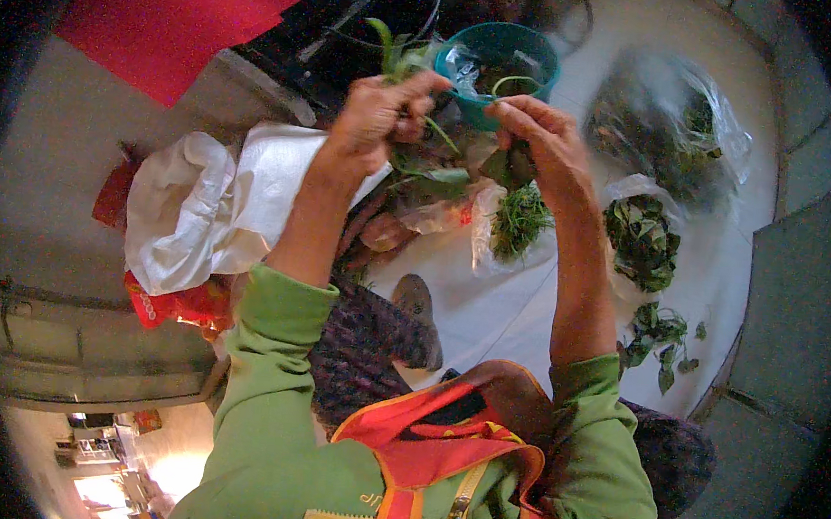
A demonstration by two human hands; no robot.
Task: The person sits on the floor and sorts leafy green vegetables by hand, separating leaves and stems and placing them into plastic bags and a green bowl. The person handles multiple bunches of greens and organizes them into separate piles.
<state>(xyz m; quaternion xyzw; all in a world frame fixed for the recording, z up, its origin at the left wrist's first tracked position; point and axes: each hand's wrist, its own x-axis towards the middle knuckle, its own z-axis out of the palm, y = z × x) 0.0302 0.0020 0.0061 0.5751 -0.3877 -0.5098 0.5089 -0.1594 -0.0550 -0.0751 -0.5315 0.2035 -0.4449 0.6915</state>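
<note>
My left hand [389, 111] is closed around a bunch of green leafy stems [399, 59], whose leaves stick up above the fist and whose thin stalks hang out below. My right hand [538, 124] pinches a thin curled green stem [518, 80] between thumb and fingers, at the near rim of a teal plastic bucket [494, 111]. A clear plastic liner and dark matter show inside the bucket. Some dark leaves [510, 165] lie or hang below my right hand; which cannot be told.
A clear bag with thin green herbs [521, 223] sits on the floor. To the right are a bag of dark leaves [643, 238], loose leafy sprigs [657, 331] and a large clear bag of greens [659, 124]. At the left lies a white sack [183, 209], beneath a red sheet [188, 17].
</note>
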